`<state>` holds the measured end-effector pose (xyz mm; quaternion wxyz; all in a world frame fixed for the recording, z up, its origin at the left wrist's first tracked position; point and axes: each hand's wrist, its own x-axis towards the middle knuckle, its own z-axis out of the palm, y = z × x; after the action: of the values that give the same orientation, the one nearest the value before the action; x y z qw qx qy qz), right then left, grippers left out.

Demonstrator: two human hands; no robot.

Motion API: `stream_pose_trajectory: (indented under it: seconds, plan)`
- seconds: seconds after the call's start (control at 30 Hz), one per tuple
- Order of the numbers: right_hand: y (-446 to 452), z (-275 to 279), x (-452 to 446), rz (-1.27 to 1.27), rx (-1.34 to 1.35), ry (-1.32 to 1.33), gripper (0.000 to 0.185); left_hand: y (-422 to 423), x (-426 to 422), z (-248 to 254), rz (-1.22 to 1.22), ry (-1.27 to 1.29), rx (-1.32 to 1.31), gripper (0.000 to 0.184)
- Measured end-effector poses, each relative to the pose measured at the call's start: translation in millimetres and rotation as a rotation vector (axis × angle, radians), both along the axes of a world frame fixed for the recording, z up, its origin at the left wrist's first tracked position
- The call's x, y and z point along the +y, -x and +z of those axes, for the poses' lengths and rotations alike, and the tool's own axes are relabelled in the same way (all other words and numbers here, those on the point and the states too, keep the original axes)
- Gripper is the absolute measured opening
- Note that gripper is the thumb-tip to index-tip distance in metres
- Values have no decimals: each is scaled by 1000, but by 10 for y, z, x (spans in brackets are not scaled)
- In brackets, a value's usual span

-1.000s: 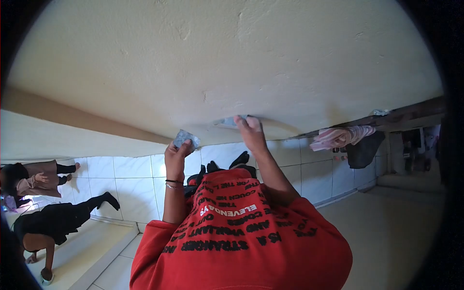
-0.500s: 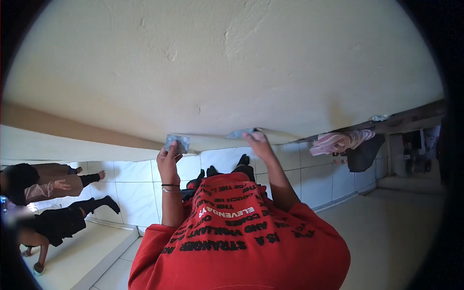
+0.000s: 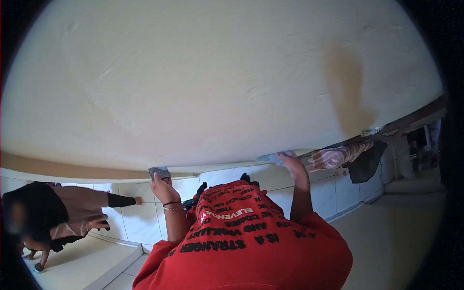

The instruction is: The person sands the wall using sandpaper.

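Observation:
My left hand (image 3: 165, 189) is closed around a small grey, speckled rectangular sheet (image 3: 159, 171) that looks like sandpaper, held upright close to the wall. Further right, my right hand (image 3: 294, 166) presses a thin blue-grey sheet (image 3: 269, 158) against the face of the pale wall (image 3: 208, 87). Its fingers lie over the sheet's right end, so part of it is hidden. The wall surface shows faint scratches and uneven marks.
Right of my right hand, a pink striped cloth (image 3: 333, 157) and a dark cloth (image 3: 366, 164) hang by a ledge. Another person (image 3: 77, 205) is at the left, over white floor tiles (image 3: 140, 220). A small crumpled item (image 3: 370, 132) lies on the ledge.
My right hand and its sheet have moved right along the wall. My left hand sits lower and slightly further left, its sheet turned. At the left, the people have shifted and now overlap.

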<state>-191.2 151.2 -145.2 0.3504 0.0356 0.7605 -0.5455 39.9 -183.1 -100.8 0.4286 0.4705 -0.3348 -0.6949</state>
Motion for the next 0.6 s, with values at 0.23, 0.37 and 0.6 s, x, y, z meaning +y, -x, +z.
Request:
stream_pose_trajectory:
  seconds: [0.23, 0.37, 0.6]
  plan:
    - [-17, 274, -205, 348, 66, 42, 53, 306, 164, 147, 139, -36, -67, 33]
    - [54, 482, -220, 526, 16, 137, 60, 499, 141, 131, 261, 2, -86, 23]
    - [195, 813, -233, 806, -55, -79, 66, 664, 98, 63, 369, 54, -82, 26]
